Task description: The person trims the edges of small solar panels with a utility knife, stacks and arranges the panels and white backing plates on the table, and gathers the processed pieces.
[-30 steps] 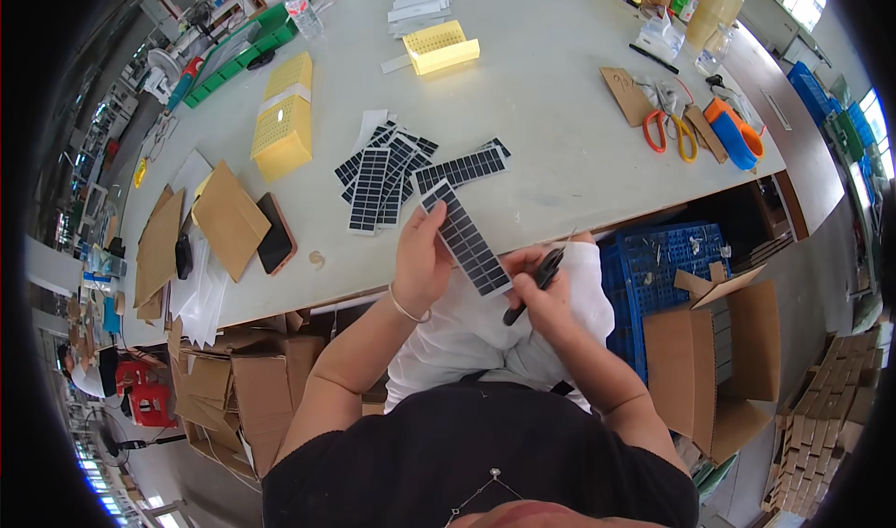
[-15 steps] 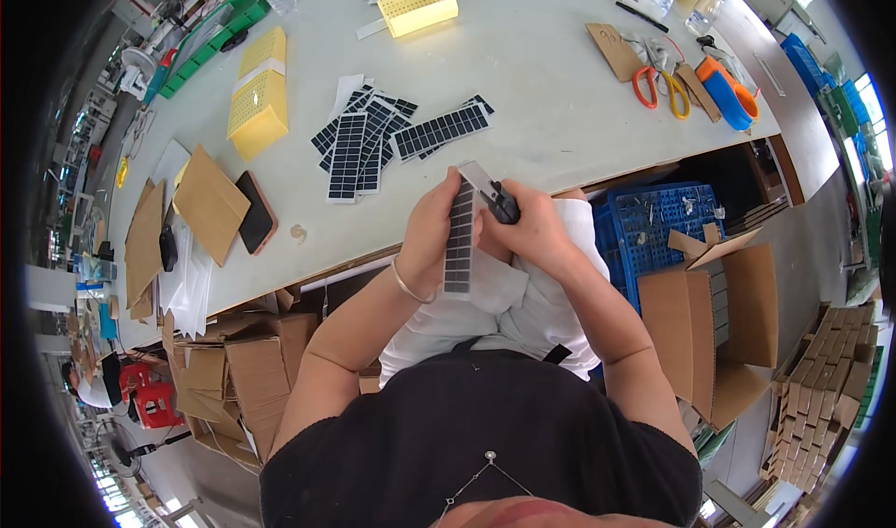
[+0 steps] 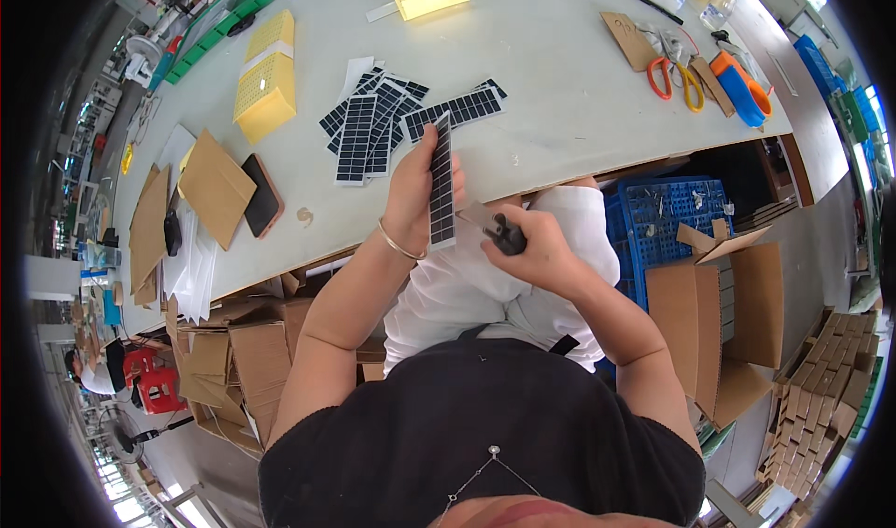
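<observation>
My left hand is closed around a narrow solar panel of dark cells with a pale border, held upright just off the table's near edge. Just right of its lower part, my right hand grips a black-handled tool with a flat grey blade. A small gap separates blade and panel. Beyond my left hand, a loose pile of similar solar panels lies on the table. More panels lie at a slant to the right of it, partly behind the held one.
On the table are a yellow perforated block, brown cardboard and a phone at left. Scissors and an orange-and-blue tape dispenser lie at right. A blue crate and open carton stand below.
The solar panel and my left hand have moved up and left, toward the pile. My right hand has come slightly down, and the blade, earlier at the panel's top end, is now apart from it.
</observation>
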Action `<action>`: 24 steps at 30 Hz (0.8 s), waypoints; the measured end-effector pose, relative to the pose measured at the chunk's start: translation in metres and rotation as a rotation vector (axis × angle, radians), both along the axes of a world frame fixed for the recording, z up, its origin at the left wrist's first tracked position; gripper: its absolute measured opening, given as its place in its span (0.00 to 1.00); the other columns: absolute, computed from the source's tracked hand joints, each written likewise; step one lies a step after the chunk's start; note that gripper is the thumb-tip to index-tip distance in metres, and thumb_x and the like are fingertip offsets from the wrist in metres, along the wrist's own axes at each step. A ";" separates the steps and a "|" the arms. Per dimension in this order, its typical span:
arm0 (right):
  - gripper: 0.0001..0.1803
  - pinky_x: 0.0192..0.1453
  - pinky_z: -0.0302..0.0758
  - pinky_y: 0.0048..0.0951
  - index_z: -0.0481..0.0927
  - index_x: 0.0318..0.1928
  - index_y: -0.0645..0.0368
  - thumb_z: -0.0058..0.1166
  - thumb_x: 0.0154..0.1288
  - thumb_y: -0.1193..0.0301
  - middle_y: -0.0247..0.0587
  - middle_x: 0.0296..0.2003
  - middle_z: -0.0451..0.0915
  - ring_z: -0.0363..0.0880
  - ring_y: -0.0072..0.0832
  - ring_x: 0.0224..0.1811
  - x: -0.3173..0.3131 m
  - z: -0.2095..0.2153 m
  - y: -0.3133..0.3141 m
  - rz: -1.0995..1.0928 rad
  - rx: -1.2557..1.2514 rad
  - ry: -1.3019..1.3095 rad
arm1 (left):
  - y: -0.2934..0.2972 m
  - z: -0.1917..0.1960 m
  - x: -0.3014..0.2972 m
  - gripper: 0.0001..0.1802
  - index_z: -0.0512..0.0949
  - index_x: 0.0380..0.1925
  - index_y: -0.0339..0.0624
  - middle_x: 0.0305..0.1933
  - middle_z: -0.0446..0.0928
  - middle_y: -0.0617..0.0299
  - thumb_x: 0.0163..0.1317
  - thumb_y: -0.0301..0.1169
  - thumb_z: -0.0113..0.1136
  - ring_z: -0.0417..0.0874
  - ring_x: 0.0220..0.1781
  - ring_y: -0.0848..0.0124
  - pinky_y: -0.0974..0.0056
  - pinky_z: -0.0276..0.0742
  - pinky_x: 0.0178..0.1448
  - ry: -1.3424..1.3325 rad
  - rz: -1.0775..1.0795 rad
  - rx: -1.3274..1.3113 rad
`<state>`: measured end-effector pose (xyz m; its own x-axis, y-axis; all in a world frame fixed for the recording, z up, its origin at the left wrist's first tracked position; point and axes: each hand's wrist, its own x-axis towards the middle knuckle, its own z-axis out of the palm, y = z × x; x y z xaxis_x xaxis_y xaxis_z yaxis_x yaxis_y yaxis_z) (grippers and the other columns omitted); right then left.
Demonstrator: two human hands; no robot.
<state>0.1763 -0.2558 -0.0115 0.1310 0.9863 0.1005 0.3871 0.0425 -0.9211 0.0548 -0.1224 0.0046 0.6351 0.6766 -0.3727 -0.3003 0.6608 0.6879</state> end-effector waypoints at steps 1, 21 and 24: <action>0.13 0.28 0.70 0.34 0.74 0.32 0.63 0.60 0.48 0.68 0.50 0.20 0.73 0.72 0.45 0.22 0.001 -0.003 0.002 -0.004 -0.001 0.000 | 0.000 -0.001 0.000 0.20 0.65 0.22 0.50 0.15 0.56 0.73 0.67 0.49 0.43 0.55 0.12 0.81 0.74 0.51 0.11 0.000 -0.004 -0.001; 0.17 0.31 0.73 0.34 0.77 0.39 0.60 0.61 0.49 0.66 0.50 0.24 0.77 0.76 0.43 0.25 0.006 -0.009 -0.005 0.032 -0.093 -0.026 | 0.102 0.009 -0.037 0.21 0.72 0.28 0.35 0.18 0.71 0.62 0.63 0.46 0.51 0.68 0.21 0.76 0.68 0.66 0.27 0.680 0.285 0.918; 0.14 0.25 0.67 0.28 0.74 0.30 0.65 0.62 0.50 0.67 0.38 0.15 0.68 0.63 0.22 0.19 0.009 -0.016 -0.007 -0.004 -0.121 0.034 | 0.141 0.002 -0.055 0.21 0.70 0.32 0.36 0.21 0.73 0.49 0.59 0.46 0.54 0.75 0.25 0.54 0.57 0.70 0.33 1.218 0.244 1.365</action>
